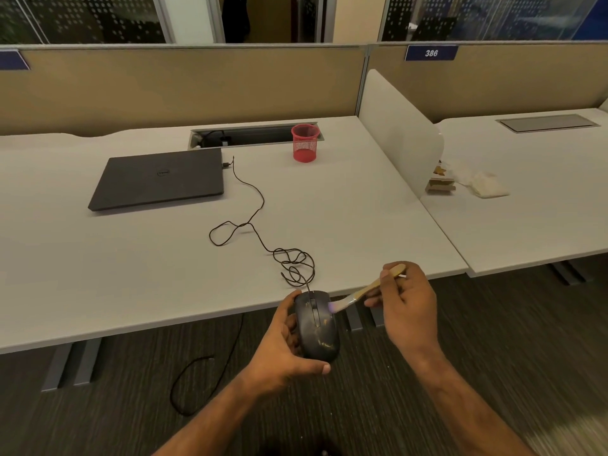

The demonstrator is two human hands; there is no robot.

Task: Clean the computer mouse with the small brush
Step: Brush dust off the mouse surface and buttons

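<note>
Left hand [283,340] fingers wrap the smooth, rounded black mouse [316,327] beyond the desk [131,274] edge; right hand [406,304] fingers pinch a slim wooden brush [368,289], bristles touching the mouse.

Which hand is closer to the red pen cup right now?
Right. The right hand holds the brush near the desk's front edge, below and right of the red pen cup. The left hand grips the mouse lower, off the desk.

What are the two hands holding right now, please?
Left hand: closed around the mouse, held off the desk.
Right hand: closed on the small brush, bristles at the mouse.
</note>
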